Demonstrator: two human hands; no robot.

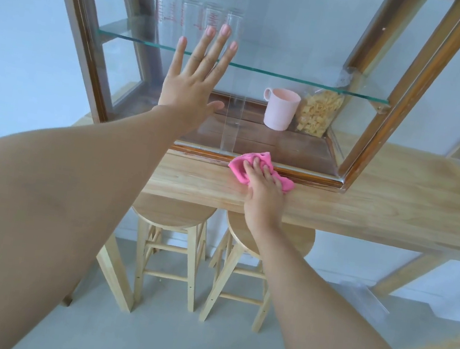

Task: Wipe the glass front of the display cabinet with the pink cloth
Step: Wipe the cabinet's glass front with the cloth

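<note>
Pink cloth (256,168) under right hand (264,194)

Pale walls (21,23), grey floor (156,339), wooden counter (397,205), two stools (172,213), perhaps daylight.

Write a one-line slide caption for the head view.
Left hand flat on cabinet glass; right hand presses crumpled pink cloth at its base.
</note>
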